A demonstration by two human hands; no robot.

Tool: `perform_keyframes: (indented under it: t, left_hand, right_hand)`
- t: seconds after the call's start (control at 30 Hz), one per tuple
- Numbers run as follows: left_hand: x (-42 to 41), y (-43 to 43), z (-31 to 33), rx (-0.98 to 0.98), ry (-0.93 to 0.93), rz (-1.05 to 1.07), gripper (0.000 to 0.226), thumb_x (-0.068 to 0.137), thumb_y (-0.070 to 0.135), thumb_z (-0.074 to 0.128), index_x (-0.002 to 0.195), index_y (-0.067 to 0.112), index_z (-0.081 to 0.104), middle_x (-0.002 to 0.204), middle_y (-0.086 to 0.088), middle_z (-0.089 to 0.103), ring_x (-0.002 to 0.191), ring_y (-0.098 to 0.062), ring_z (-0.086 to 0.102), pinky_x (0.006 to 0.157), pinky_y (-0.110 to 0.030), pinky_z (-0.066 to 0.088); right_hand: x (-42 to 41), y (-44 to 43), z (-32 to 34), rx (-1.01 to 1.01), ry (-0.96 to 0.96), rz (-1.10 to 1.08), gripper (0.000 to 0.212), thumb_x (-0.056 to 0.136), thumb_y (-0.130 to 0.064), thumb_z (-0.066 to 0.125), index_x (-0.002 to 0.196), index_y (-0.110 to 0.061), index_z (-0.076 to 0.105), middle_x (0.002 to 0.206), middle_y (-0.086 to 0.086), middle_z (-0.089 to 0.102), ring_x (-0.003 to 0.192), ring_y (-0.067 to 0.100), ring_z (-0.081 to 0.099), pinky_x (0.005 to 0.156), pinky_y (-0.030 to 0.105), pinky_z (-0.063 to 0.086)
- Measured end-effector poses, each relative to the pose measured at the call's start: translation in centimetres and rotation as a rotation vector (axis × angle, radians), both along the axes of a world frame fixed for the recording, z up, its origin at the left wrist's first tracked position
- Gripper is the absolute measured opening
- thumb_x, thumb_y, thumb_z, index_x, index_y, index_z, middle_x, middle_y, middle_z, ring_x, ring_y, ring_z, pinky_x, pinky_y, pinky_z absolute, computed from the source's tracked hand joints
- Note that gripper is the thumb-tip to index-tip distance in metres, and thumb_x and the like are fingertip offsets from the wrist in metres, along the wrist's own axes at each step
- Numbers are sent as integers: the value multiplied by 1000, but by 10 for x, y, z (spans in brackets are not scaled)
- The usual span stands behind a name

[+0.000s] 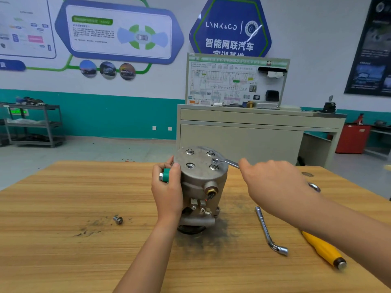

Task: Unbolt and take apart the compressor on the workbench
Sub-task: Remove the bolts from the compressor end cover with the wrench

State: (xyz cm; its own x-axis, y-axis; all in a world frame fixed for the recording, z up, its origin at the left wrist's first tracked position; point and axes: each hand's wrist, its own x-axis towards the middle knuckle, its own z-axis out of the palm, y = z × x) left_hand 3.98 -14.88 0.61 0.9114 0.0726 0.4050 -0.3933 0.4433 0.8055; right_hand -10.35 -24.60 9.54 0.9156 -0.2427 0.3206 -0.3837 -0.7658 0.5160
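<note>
Wooden counter [63, 197]; compressor [201, 180] stands on end mid-counter: heavy cast metal, stiff, probably greasy (so slippery, I judge). My left grip [168, 191] wraps its side at the green port [166, 173], a good steadying hold. Right grip [273, 187] is closed round the wrench [226, 162], ring end on a top bolt [214, 167]. A loose bolt [118, 219] lies to the left.

The compressor [198, 182] is dull grey with a green plug [166, 174] and brass fitting [212, 190], the desk [63, 197] pale wood grain smudged black, the screwdriver handle [321, 248] yellow, the spanner [229, 162] and socket wrench [267, 229] silver.
</note>
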Motion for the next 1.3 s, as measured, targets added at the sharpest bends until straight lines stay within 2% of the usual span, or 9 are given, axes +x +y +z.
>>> perform_keyframes:
  t: [0.1, 0.27, 0.43, 0.6, 0.73, 0.9, 1.0, 1.13, 1.3]
  left_hand:
    - [0, 0, 0, 4, -5, 8, 20, 91, 12, 53, 74, 19, 46, 122, -24, 58, 114, -32, 54, 80, -38, 45]
    - [4, 1, -2, -7, -18, -49, 22, 88, 9, 58, 73, 21, 46, 121, -7, 61, 86, 9, 59, 68, -11, 43]
    - [13, 7, 1, -24, 27, -98, 19, 88, 7, 56, 75, 17, 47, 112, -16, 60, 66, 0, 53, 59, -16, 43]
    - [16, 11, 2, -30, -10, -74, 22, 89, 2, 52, 72, 14, 45, 75, 5, 53, 55, 10, 50, 52, -7, 38]
    - [9, 7, -3, -21, -57, -21, 22, 89, 3, 55, 74, 16, 46, 85, 3, 56, 62, 11, 54, 57, -5, 40]
    - [-2, 2, -8, -18, -131, 53, 16, 76, 29, 56, 74, 20, 44, 87, 8, 59, 65, 12, 55, 56, -4, 39]
    - [-2, 1, -10, -20, -145, 86, 18, 75, 32, 57, 73, 21, 43, 93, 10, 61, 67, 13, 54, 59, -4, 38]
    - [-2, 2, -8, 17, -157, 103, 12, 76, 29, 54, 72, 22, 45, 87, 13, 60, 65, 13, 55, 56, -4, 38]
    - [11, 3, -1, 108, -175, 70, 20, 85, 16, 59, 71, 20, 45, 97, -8, 66, 66, 7, 56, 58, -5, 38]
  right_hand:
    - [-3, 7, -4, 56, 38, -22, 37, 89, 0, 37, 125, -4, 33, 58, 0, 26, 44, 14, 24, 39, 25, 19]
    - [-5, 13, -9, 61, 46, -34, 36, 87, 2, 41, 122, -2, 32, 56, 0, 27, 42, 15, 25, 38, 25, 18]
    - [-6, 13, -25, 113, 7, -59, 22, 89, -1, 35, 106, -14, 28, 56, -2, 27, 42, 15, 21, 39, 27, 14]
    - [-1, 16, -10, 34, 45, 9, 48, 86, 5, 39, 132, 1, 24, 58, 3, 36, 44, 19, 34, 39, 26, 17]
    - [5, 26, -5, 1, 70, -2, 55, 87, 8, 38, 137, 9, 16, 105, 13, 62, 91, 29, 63, 41, 24, 22]
    - [11, 27, -11, 19, 28, -2, 58, 86, 9, 38, 138, 12, 12, 105, 15, 63, 92, 30, 64, 43, 25, 25]
    - [4, 29, -17, -52, -69, -53, 55, 86, -1, 47, 135, 12, 27, 91, 13, 66, 78, 25, 66, 40, 23, 16]
    - [-7, 17, -28, -164, -283, -10, 44, 53, -38, 85, 79, -5, 72, 33, -3, 44, 22, 14, 38, 44, 16, -3]
    - [2, -33, -32, -101, -406, 253, 37, 89, -32, 43, 71, -6, 63, 37, 2, 41, 24, 20, 35, 37, 17, 18]
